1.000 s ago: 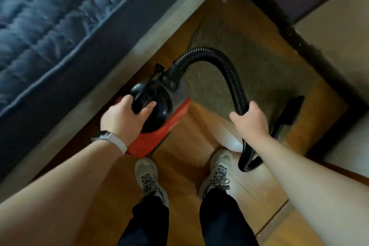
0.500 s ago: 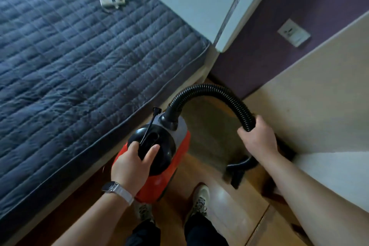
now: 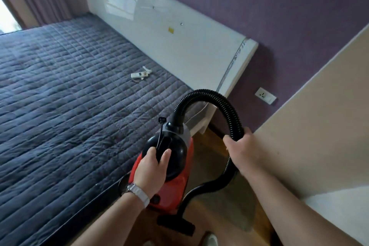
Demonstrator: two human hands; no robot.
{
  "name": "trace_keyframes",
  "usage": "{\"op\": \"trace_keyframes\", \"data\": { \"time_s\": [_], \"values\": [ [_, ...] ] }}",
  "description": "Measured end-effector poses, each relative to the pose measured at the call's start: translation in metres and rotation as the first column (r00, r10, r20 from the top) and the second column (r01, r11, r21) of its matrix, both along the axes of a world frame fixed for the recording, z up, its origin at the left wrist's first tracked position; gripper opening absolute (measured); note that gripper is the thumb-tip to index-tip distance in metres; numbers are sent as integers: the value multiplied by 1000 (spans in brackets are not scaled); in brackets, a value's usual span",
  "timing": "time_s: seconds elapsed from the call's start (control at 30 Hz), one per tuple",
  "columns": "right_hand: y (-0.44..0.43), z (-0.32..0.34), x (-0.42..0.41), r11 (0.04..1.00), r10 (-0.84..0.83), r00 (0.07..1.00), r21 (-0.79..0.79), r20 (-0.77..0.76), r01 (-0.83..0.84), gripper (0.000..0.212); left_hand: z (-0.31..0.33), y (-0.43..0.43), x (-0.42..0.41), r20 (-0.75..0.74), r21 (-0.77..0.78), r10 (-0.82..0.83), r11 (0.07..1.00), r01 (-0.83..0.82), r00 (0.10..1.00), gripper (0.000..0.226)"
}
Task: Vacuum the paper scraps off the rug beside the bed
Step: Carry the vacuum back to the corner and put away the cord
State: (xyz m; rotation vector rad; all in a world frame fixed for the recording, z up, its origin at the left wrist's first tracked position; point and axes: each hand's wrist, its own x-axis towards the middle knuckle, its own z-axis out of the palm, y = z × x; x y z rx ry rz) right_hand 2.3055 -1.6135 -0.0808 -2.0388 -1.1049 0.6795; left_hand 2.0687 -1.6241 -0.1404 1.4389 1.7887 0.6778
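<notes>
Left hand (image 3: 149,173) clamped on vacuum (image 3: 169,166) handle | right hand (image 3: 242,152) wrapped round hose (image 3: 225,110) | nozzle (image 3: 176,223) at rug (image 3: 225,201) near edge, beside bed (image 3: 60,106) | scraps unseen | advice: lower gaze, press nozzle flat, sweep slowly

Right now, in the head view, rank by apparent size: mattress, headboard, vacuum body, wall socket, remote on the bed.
1. mattress
2. headboard
3. vacuum body, though it looks bigger for being near the camera
4. and 5. wall socket and remote: similar, not ranked
</notes>
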Motion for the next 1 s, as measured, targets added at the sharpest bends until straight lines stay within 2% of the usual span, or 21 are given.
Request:
{"op": "trace_keyframes", "data": {
  "time_s": [0.2, 0.37, 0.47, 0.57, 0.73, 0.87, 1.0],
  "values": [
    [-1, 50, -51, 976, 128, 972, 197, -199, -88, 10, 38, -6, -23, 315, 13, -49, 999, 47, 948, 34],
    [3, 76, -89, 910, 325, 900, 354, -290, -215, 9, 64, -16, -31, 441, 98, -17, 995, -29, 898, 29],
    [4, 79, -101, 888, 403, 863, 359, -304, -289, 9, 76, -20, -33, 474, 130, 30, 986, -104, 880, 26],
    [9, 77, -104, 868, 461, 829, 354, -316, -348, 12, 85, -23, -33, 470, 147, 100, 971, -190, 877, 26],
    [20, 75, -104, 843, 522, 788, 341, -327, -417, 14, 86, -29, -35, 375, 180, 254, 923, -339, 891, 32],
    [27, 78, -108, 803, 594, 720, 305, -359, -511, 14, 89, -43, -39, 278, 226, 425, 842, -489, 861, 33],
    [33, 82, -120, 695, 718, 605, 308, -345, -649, 14, 94, -66, -42, 155, 303, 589, 736, -606, 793, 31]
  ]
}}
